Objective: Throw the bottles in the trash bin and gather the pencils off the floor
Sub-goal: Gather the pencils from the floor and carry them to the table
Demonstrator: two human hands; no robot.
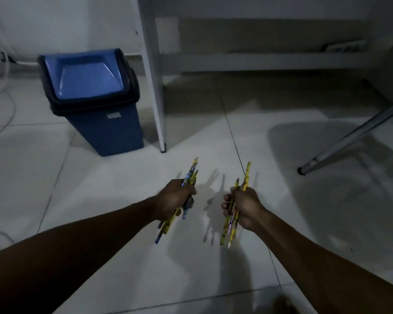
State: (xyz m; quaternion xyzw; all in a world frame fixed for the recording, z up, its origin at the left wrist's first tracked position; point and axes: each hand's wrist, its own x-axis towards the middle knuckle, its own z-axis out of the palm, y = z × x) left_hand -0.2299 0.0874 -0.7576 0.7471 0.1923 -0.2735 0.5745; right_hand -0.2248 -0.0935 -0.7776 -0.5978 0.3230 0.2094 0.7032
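My left hand is closed around a bundle of yellow and blue pencils that stick out above and below the fist. My right hand grips a second bundle of mostly yellow pencils, also poking out both ways. Both hands hover above the pale tiled floor, about a hand's width apart. A blue trash bin with a lighter blue swing lid, closed, stands on the floor ahead and to the left. No bottles are in view.
A white desk leg stands just right of the bin, with a low shelf behind it. A metal chair leg slants in from the right. White cables lie on the floor at far left.
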